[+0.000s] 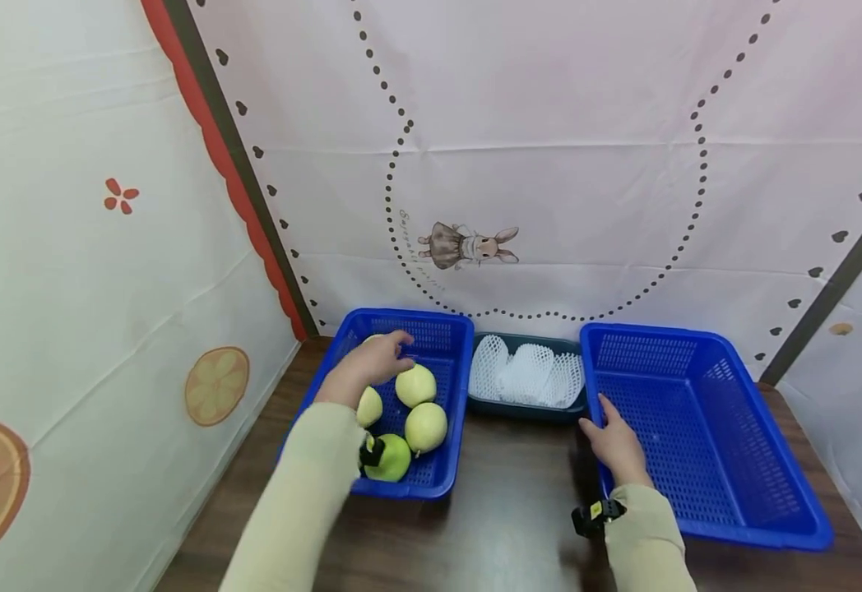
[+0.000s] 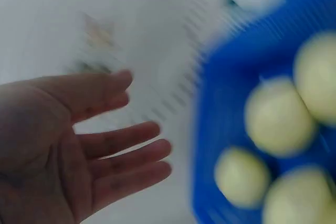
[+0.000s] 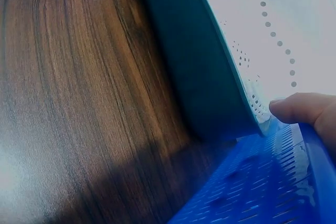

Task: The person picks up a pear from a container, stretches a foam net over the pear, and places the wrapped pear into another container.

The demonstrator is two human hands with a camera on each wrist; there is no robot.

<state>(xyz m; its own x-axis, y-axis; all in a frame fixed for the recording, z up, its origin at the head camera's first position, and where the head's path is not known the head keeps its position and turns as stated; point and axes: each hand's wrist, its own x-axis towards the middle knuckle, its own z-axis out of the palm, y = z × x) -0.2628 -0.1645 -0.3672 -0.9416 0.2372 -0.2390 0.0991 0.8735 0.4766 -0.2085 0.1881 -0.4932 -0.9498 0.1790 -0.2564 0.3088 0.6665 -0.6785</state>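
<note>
My left hand (image 1: 372, 362) hovers over the left blue basket (image 1: 463, 386), fingers spread and slightly bent, holding nothing; the palm (image 2: 31, 145) shows bare in the left wrist view. Inside that basket lie several round pale-yellow pears (image 1: 426, 427) and a greener round fruit (image 1: 389, 458). Part of the fruit is hidden by the left hand and forearm. On the other side, my right hand (image 1: 619, 444) grips the near-left rim of the right blue basket (image 1: 705, 460), with the thumb (image 3: 299, 107) outside the rim. That basket holds no fruit.
Between the baskets, against the back sheet, stands a dark green tray (image 1: 523, 411) with white foam net sleeves (image 1: 527, 372) in it. The wooden table (image 1: 512, 501) runs up to patterned white sheets behind and at both sides.
</note>
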